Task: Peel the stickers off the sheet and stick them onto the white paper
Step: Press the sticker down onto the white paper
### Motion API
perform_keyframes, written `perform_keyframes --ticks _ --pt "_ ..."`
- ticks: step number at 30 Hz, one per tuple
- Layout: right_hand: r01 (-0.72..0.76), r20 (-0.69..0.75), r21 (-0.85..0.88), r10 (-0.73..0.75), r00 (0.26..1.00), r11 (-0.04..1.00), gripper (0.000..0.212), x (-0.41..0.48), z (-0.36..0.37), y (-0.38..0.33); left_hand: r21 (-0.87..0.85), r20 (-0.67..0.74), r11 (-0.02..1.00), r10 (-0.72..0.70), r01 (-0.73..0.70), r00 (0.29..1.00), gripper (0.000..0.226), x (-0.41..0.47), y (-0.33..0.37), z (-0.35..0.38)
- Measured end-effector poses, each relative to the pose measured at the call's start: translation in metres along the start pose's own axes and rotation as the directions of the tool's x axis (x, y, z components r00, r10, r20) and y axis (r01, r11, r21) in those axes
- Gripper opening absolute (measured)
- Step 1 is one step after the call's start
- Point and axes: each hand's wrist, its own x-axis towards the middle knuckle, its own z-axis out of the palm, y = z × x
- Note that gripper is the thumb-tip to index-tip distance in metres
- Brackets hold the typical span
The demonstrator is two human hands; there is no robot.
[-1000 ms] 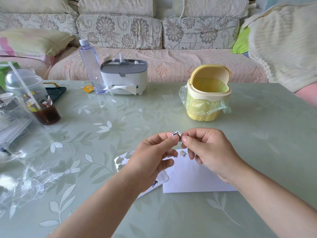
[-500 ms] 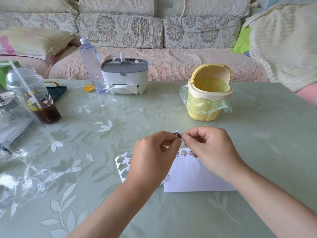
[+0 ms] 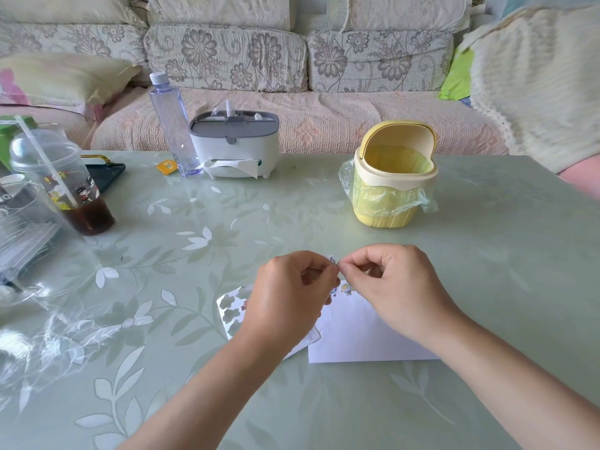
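Observation:
A tiny sticker (image 3: 333, 259) is pinched between the fingertips of my left hand (image 3: 289, 297) and my right hand (image 3: 393, 287), which meet above the table. Below them lies the white paper (image 3: 354, 336), with small stickers (image 3: 345, 289) stuck near its top left corner. The sticker sheet (image 3: 232, 308), full of empty cut-out shapes, lies left of the paper and is mostly hidden under my left hand.
A yellow mini bin (image 3: 391, 177) with a bag liner stands behind the hands. At the back left are a tissue box (image 3: 235, 147) and a water bottle (image 3: 170, 125). A cup of dark drink (image 3: 61, 183) and clear plastic wrap (image 3: 35, 319) fill the left side.
Both hands have turned slightly and their fingers curled tighter round the small sticker. The sticker now shows less between the fingertips. Paper and sheet have not moved.

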Motion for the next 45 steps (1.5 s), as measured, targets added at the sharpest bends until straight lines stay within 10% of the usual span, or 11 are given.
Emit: perform_keyframes --ticks 23,45 --pt "-0.232 0.182 0.324 0.18 0.967 0.917 0.011 0.001 -0.021 0.009 -0.237 0.207 0.971 0.038 0.013 0.978 0.016 0.009 0.007 0.016" --pt "-0.187 0.013 0.155 0.188 0.982 0.97 0.013 0.001 -0.053 0.028 -0.203 0.22 0.978 0.088 -0.043 0.972 0.012 0.025 0.018 0.041"
